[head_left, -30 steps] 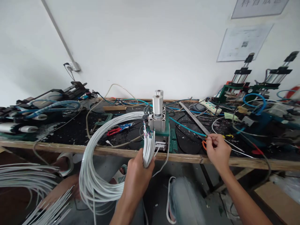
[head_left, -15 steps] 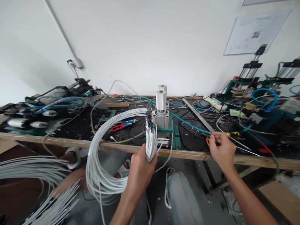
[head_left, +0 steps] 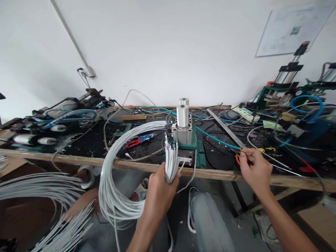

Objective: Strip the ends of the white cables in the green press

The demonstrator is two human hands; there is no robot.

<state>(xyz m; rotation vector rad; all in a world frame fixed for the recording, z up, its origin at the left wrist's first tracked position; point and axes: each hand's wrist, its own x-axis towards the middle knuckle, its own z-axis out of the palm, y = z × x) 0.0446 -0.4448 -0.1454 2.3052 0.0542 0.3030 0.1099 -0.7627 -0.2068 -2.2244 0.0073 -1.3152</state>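
My left hand (head_left: 161, 189) is wrapped round the end of a bundle of white cables (head_left: 172, 161), whose stripped tips with coloured wires point up. The rest of the bundle loops to the left as a big coil (head_left: 110, 175). Behind the tips stands a metal pneumatic press (head_left: 182, 127) on a green base. At the table's front edge, my right hand (head_left: 253, 168) has its thumb and fingers pinched beside an orange handle (head_left: 237, 159) and a blue air hose (head_left: 220, 141); what the fingertips hold is too small to make out.
Red-and-blue pliers (head_left: 139, 140), a green clamp (head_left: 122, 130) and a steel ruler (head_left: 227, 129) lie on the black table (head_left: 99, 140). Other machines stand at both ends. At lower left, another person's hand (head_left: 81, 203) is by more white cables (head_left: 39, 189).
The view has shifted slightly, so the table and both hands appear a little further right and lower. Both hands keep the same pose.
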